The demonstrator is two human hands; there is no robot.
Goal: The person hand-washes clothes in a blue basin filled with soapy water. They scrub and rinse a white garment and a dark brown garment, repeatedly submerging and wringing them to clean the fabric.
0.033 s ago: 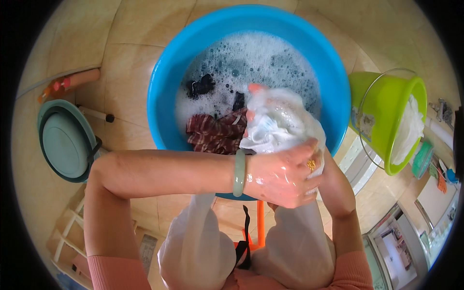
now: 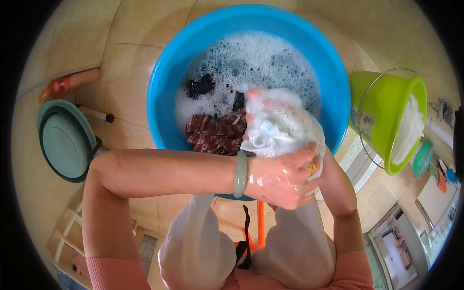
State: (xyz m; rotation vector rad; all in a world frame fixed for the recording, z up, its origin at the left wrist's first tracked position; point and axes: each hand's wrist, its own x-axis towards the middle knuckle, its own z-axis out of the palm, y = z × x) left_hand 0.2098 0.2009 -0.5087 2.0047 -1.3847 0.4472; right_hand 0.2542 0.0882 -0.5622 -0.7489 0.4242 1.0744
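The left hand [image 2: 282, 181], clamped on the sudsy white cloth [image 2: 271, 137] over the near side of the blue basin [image 2: 162, 96], has barely shifted, keeping it bunched against the foamy right hand [image 2: 285, 106], whose grip I can't tell.

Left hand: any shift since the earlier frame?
Yes, slightly: the left hand sits a touch closer to the picture's lower edge, judged against the blue basin, which has stayed put in view.
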